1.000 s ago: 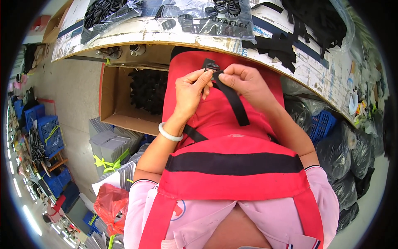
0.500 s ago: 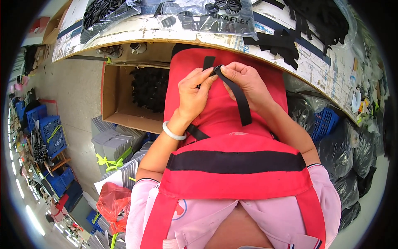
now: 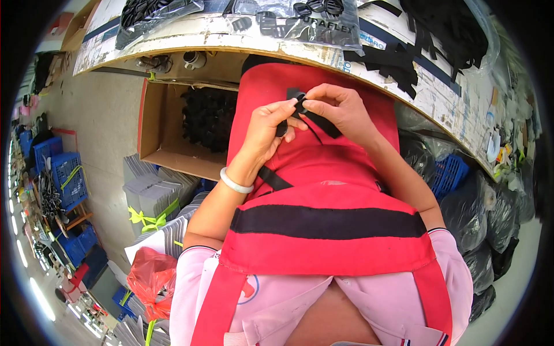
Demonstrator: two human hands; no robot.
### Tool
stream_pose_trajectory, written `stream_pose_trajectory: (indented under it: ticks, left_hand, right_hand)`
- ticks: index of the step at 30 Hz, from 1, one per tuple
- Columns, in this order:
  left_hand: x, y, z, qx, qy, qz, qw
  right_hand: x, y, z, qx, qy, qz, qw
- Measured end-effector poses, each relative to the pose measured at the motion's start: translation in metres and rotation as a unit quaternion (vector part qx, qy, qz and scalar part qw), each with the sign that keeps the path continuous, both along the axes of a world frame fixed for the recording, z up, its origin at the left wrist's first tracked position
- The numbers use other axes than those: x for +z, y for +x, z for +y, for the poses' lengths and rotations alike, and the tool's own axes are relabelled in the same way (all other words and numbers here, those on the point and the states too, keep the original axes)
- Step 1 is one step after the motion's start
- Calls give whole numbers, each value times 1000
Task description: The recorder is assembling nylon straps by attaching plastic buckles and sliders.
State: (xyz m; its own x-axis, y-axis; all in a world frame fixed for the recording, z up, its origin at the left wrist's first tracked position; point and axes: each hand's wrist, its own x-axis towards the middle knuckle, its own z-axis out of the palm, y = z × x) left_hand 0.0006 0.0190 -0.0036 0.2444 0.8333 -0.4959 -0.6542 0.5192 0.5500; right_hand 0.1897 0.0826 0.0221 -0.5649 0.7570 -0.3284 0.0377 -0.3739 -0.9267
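A red padded vest (image 3: 323, 190) with a black band across it lies over my lap, its far end against the table edge. My left hand (image 3: 266, 128), with a pale bangle on the wrist, pinches a black webbing strap (image 3: 320, 122) near its end. My right hand (image 3: 339, 106) grips the same strap and a small black buckle (image 3: 295, 95) right beside the left fingers. The strap runs down across the vest towards my left forearm.
A curved worktable (image 3: 231, 37) ahead carries clear bags of black buckles (image 3: 306, 17) and loose black straps (image 3: 398, 60). Below it stands an open cardboard box (image 3: 164, 132) of black parts. Blue crates (image 3: 60, 173) stand at left, black sacks (image 3: 490, 225) at right, tied grey stacks (image 3: 153, 202) beside me.
Both hands have stayed together on the strap end. The fingers have shifted and the buckle now shows between them at the top of the vest.
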Motion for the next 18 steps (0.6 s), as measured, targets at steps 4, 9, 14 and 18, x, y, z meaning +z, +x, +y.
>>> stream_pose_trajectory:
  ticks: [4,9,14,18]
  left_hand:
    - [3,8,3,52,38,121,991]
    - [11,14,8,104,78,159,979]
    - [8,16,3,88,117,234,961]
    - [7,19,-2,98,176,301,932]
  right_hand:
    - [9,-5,-7,-46,333,-24,942]
    - [38,-2,-3,-35,70,-36,996]
    - [26,1,-3,-25,-9,-119,993]
    - [19,-4,-4,-29,-26,-116,992]
